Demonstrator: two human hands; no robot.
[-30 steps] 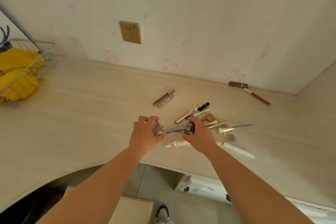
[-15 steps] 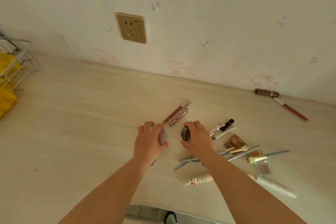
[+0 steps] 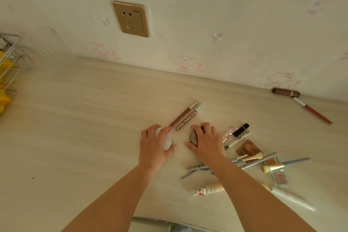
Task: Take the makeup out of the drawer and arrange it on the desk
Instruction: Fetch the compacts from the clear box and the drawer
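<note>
Cream tube (image 3: 208,188) nearest on desk (image 3: 75,137), brushes (image 3: 271,165) beside. Left hand (image 3: 154,146) fingers curled round pale compact (image 3: 166,138); right hand (image 3: 207,142) fingers gripping dark compact (image 3: 193,137), both low at desk. Beyond: two lip glosses (image 3: 186,117); lipstick (image 3: 286,92) by wall.

Right hand (image 3: 206,142) hides most of dark compact (image 3: 193,137); wire rack (image 3: 9,56) cropped.

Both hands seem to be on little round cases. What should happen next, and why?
Probably let go of both. The left hand holds a pale round compact and the right hand a darker one, side by side below the two lip gloss tubes; they look placed.
</note>
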